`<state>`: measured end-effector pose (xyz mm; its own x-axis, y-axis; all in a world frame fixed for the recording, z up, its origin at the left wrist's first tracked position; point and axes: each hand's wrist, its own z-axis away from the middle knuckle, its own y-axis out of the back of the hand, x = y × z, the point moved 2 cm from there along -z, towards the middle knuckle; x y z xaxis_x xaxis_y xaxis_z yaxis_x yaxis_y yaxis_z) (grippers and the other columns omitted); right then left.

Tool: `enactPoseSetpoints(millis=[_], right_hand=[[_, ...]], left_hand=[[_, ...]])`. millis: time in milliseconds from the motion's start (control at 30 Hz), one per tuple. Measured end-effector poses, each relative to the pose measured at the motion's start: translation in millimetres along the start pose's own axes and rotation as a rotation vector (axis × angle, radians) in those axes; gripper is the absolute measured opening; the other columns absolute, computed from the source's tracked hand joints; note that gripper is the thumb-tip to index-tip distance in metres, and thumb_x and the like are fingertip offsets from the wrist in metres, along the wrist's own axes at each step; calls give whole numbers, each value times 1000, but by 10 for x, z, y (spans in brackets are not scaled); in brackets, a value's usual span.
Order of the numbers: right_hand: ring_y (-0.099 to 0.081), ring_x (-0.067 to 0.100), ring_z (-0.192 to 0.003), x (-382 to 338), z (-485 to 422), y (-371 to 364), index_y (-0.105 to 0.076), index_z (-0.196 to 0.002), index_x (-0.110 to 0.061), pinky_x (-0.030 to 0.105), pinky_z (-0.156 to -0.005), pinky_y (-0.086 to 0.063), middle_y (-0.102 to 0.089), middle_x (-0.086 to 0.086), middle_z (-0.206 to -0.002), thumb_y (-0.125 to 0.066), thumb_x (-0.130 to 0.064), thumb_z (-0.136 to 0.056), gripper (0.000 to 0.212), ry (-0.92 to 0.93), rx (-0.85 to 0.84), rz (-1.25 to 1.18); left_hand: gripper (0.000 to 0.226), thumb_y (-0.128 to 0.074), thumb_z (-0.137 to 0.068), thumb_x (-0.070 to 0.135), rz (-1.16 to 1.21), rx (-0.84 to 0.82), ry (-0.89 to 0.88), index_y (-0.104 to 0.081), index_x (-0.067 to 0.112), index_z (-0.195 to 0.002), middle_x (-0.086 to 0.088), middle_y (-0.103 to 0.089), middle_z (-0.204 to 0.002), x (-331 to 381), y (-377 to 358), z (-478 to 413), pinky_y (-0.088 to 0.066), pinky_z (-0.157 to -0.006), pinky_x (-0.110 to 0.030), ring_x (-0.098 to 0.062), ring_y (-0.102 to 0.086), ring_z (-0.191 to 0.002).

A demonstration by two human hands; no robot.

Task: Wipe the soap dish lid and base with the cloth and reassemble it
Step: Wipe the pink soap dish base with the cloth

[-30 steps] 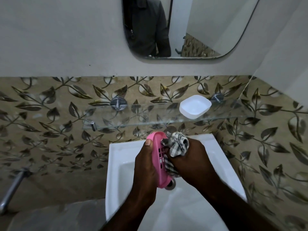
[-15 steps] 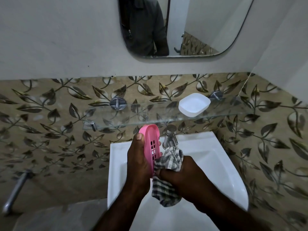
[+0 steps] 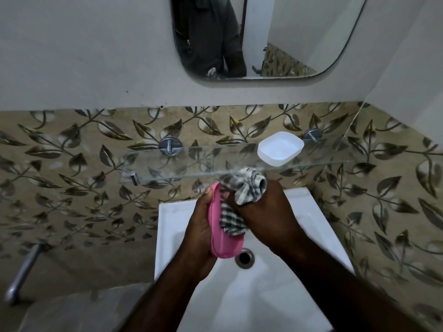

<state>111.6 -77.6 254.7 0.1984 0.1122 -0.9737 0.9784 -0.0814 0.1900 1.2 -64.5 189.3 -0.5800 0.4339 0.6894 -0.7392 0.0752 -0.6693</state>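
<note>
My left hand [image 3: 199, 226] grips the pink soap dish lid [image 3: 219, 238] on its edge above the white sink [image 3: 167, 236]. My right hand [image 3: 261, 212] holds a bunched checked cloth [image 3: 244, 188] and presses it against the lid's inner face. Part of the cloth hangs down between my hands. The white soap dish base [image 3: 280, 148] sits open side up on the glass shelf [image 3: 182, 164], behind and to the right of my hands.
The sink drain [image 3: 244, 258] lies just below the lid. A mirror [image 3: 263, 37] hangs on the wall above the shelf. Leaf-patterned tiles cover the walls, and a metal pipe [image 3: 21, 274] juts out at lower left.
The lid has come down from upright to lower over the drain. My right hand has moved up the lid with the cloth, which now bunches at the lid's top end.
</note>
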Motion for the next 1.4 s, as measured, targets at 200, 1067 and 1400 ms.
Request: enactPoseSetpoints(millis=[200,1067,1400], right_hand=[[-57,18,-68,0,40,-114,-56,-64,-24,30,-61,-45,-59,1,-71,-62,-12,-61,14,324,-330,513],[-60,17,-72,305,459,-112,-56,-83,-28,29,-61,-52,-64,-7,-77,-52,-32,-68,15,374,-350,810],[-75,21,-84,74,43,-126,-75,-85,-18,39,-77,-60,-78,3,-86,-74,-2,-80,17,-167,206,-190]], left_hand=[[47,-39,-93,44,103,50,50,-68,9,-90,-10,-75,-76,-14,56,43,-53,-70,-37,-21,-73,-65],[83,-55,-70,68,54,212,-63,-57,7,-127,-20,-69,-105,23,233,-68,-55,-77,-39,-27,-67,-89],[55,-45,-83,52,96,8,2,-65,14,-117,-11,-70,-116,-28,99,38,-47,-96,-43,-26,-68,-102]])
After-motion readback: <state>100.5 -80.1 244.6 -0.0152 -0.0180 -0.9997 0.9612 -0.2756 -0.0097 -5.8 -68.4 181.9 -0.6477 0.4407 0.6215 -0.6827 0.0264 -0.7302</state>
